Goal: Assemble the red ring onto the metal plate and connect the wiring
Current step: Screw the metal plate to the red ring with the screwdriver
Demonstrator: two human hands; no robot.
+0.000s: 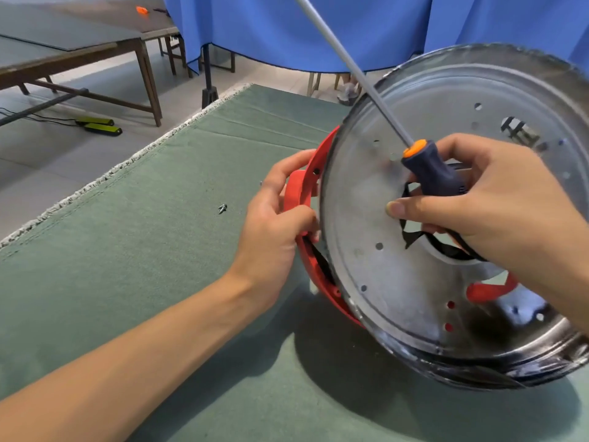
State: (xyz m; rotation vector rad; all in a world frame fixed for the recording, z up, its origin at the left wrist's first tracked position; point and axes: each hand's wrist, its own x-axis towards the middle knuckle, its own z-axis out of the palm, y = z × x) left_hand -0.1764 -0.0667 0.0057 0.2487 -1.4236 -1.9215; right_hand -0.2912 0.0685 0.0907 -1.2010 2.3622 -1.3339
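A round shiny metal plate (414, 282) with several small holes is tilted up on its edge over the green mat. Behind it sits the red ring (302, 193), showing along the plate's left rim and through holes low on the right. My left hand (277, 215) grips the ring's handle-like tab at the left edge. My right hand (478, 212) holds a dark-blue screwdriver (433, 173) with an orange collar against the plate; its shaft points up and away. Its fingers reach into the plate's central opening, where black wiring (411, 224) shows.
A loose screw (223, 208) lies on the green mat (159, 250) left of the plate. Wooden tables (95, 52) stand at the far left, a blue cloth (287, 30) hangs behind, and yellow-black bars (98, 126) lie on the floor.
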